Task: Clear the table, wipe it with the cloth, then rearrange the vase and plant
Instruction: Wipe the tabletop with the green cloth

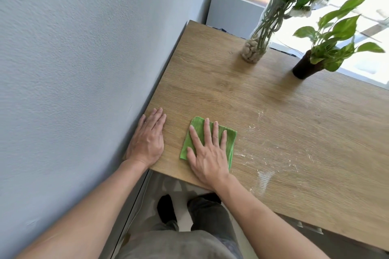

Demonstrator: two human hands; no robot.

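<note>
Two large surfaces fill the view: a pale grey-blue textured wall [73,69] on the left and, butted against it, a light oak-grain wooden tabletop [263,111] that runs off to the right. White powdery smears and specks [265,166] lie across the tabletop's near right part, just right of the cloth. At the far side, near a bright window, stands a tall clear glass vase [257,44] with pale pebbles in its base and long green stems rising to broad leaves above. To its right, apart from it, sits a small dark round pot holding a leafy green pothos plant [324,54]. Near the front edge lies a folded square bright green microfibre cloth [228,139], flat on the wood. The person's right hand [208,153] presses down on it with straight, spread fingers, covering its near half. The left hand [147,141] rests palm-down on the bare wood at the corner beside the wall, fingers straight and together, holding nothing. Below the table edge show grey trousers and dark shoes on a pale floor.
</note>
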